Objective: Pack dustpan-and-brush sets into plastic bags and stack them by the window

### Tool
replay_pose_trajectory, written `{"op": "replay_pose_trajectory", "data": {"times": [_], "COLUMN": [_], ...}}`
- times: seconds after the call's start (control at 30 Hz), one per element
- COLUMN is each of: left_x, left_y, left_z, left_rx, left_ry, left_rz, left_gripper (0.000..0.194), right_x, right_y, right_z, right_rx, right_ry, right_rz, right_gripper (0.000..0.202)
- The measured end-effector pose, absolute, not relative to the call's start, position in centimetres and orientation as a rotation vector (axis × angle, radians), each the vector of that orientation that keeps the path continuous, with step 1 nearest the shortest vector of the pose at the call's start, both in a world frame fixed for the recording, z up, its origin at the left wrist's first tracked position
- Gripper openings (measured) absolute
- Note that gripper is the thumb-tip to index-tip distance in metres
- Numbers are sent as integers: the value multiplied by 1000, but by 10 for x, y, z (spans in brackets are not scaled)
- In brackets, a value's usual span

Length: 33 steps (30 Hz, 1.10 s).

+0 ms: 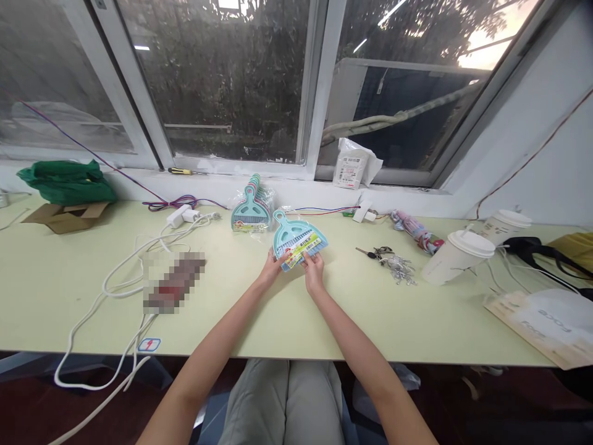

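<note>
Between both hands, just above the table, is a light-blue mini dustpan and brush set (296, 232) with a yellow-green printed label. My left hand (271, 269) grips its lower left corner. At the lower right edge, my right hand (313, 269) pinches it, thumb over the front by the label. The set is tilted, its handle pointing up and left. Behind it, near the wall, stands a stack of similar dustpan sets (251, 210) in clear plastic wrap, with blue and pink edges showing.
White cables (111, 278) and a pixelated object (173, 284) lie left. An open cardboard box (65, 216) holds a green bag (67, 182). To the right are keys (393, 262), a folded umbrella (417, 232), lidded cups (456, 256) and a paper bag (532, 321).
</note>
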<state>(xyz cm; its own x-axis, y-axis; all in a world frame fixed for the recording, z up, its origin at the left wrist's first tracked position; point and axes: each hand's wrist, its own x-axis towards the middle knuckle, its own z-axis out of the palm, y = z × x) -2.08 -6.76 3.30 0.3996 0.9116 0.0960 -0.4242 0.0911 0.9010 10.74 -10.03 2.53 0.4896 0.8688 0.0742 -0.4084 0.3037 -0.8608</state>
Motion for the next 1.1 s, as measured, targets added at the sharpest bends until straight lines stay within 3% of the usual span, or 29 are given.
{"op": "replay_pose_trajectory", "data": {"times": [0.1,0.27,0.53,0.93,1.1], "left_x": [-22,-31,-23,-18,-14], "left_y": [-69,-64,-71,-66,-67], "left_z": [38,42,35,26,22], "left_rx": [1090,1054,1117,1165,1372], "left_ry": [645,649,655,691,585], "left_rz": [1086,1079,929,1218,1281], "left_gripper": [81,69,75,72,70], "right_x": [109,118,109,113,128], "right_y": [-101,-105,-105,-95,-94], "right_z": [27,39,37,28,26], "right_rx": [-895,-849,-846,-906,-860], "right_ry": [-611,-749,-632,-493,-381], "right_rz": [933,1046,958,1030,1031], "right_gripper": [42,41,41,31,40]}}
